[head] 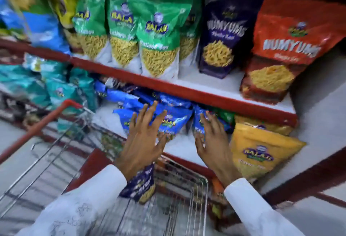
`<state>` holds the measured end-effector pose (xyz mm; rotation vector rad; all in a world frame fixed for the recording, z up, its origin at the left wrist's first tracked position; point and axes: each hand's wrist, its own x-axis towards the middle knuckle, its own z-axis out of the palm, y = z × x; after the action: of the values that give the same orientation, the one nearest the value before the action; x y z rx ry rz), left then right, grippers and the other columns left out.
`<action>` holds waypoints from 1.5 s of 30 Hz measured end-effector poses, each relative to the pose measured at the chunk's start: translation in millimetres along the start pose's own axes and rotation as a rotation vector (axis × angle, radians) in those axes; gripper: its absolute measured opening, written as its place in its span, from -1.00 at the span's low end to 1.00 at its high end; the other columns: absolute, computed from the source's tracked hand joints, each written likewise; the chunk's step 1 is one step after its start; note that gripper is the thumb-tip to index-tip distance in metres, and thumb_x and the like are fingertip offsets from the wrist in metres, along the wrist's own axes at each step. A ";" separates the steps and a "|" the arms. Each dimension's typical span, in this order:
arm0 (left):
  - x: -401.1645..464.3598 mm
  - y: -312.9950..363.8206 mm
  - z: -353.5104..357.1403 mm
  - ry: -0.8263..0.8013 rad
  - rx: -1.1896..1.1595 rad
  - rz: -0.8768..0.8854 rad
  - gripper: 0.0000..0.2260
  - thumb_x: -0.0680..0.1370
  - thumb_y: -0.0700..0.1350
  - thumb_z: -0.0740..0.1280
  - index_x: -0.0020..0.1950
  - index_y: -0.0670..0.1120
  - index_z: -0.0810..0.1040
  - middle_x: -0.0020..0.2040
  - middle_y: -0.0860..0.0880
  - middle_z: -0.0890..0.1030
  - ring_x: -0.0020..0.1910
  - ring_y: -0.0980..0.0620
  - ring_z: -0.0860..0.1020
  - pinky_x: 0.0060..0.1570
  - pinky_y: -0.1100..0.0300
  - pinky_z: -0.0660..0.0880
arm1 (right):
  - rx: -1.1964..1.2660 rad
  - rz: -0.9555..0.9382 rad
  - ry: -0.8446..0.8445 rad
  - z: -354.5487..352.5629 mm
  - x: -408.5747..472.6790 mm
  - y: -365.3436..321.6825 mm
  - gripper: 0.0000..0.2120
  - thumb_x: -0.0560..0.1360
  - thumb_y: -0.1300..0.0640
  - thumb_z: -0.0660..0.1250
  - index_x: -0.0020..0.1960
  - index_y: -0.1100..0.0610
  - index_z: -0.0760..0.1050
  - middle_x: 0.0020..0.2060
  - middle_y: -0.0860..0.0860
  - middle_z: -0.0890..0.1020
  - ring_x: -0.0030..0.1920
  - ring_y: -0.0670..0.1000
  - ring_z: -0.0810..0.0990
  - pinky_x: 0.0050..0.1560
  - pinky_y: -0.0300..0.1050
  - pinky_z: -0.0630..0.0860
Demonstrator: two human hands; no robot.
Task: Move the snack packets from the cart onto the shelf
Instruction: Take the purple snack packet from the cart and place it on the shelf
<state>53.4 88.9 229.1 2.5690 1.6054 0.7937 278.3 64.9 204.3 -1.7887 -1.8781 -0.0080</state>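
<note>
Blue snack packets (174, 121) stand on the lower shelf (179, 147), under the red-edged upper shelf. My left hand (144, 140) is in front of one blue packet with its fingers spread and nothing in it. My right hand (213, 142) is spread too, its fingertips against a second blue packet (199, 121). Below my left wrist a dark blue packet (140, 185) stands in the wire cart (198, 198). The frame is blurred.
A yellow packet (260, 153) leans at the right of the lower shelf. Green packets (157, 35), a purple one (222, 37) and a red one (280, 50) fill the upper shelf. Teal packets (61, 89) sit at the left. The cart's red handle (45, 121) is left.
</note>
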 end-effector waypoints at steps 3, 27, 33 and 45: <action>-45.8 -40.3 19.8 -0.109 0.025 -0.115 -0.45 0.48 0.14 0.20 0.44 -0.03 0.39 0.54 -0.21 0.34 0.48 -0.31 0.35 0.38 -0.29 0.39 | 0.048 -0.066 -0.153 51.0 -19.6 -15.9 -0.45 0.44 0.12 0.28 0.42 0.14 0.33 0.44 0.14 0.38 0.44 0.17 0.31 0.47 0.05 0.26; -186.8 -168.8 152.6 -0.552 -0.231 -0.707 -0.85 0.55 -0.19 0.29 -0.03 -0.12 0.66 -0.19 -0.17 0.72 -0.19 -0.17 0.66 -0.25 0.16 0.41 | -0.125 0.051 -0.751 259.3 -15.1 -48.7 -0.81 0.48 0.20 0.25 0.01 0.14 0.61 0.03 0.14 0.65 0.09 0.19 0.60 -0.09 -0.12 0.45; -163.9 -151.1 98.5 -0.357 -0.295 -0.666 -0.91 0.57 -0.14 0.34 -0.01 -0.11 0.64 -0.20 -0.08 0.69 -0.38 0.03 0.51 -0.29 0.19 0.38 | 0.254 0.218 -0.719 191.0 -22.3 -31.2 -0.92 0.38 0.12 0.43 -0.19 -0.06 0.63 -0.22 -0.04 0.72 -0.20 -0.01 0.66 -0.13 -0.11 0.51; -35.3 -41.5 -120.6 -0.115 -1.047 -0.500 -0.73 0.60 -0.27 0.30 -0.26 0.01 0.53 -0.24 -0.05 0.72 -0.21 -0.31 0.72 -0.40 0.02 0.67 | 0.939 0.285 -0.300 -63.7 35.6 -61.7 -0.92 0.47 0.21 0.40 -0.12 0.24 0.57 -0.42 0.07 0.65 -0.45 -0.02 0.62 -0.50 -0.17 0.49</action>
<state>-44.4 48.5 308.6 1.3923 1.2010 1.0153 245.8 67.4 294.2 -1.3758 -1.3873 1.1025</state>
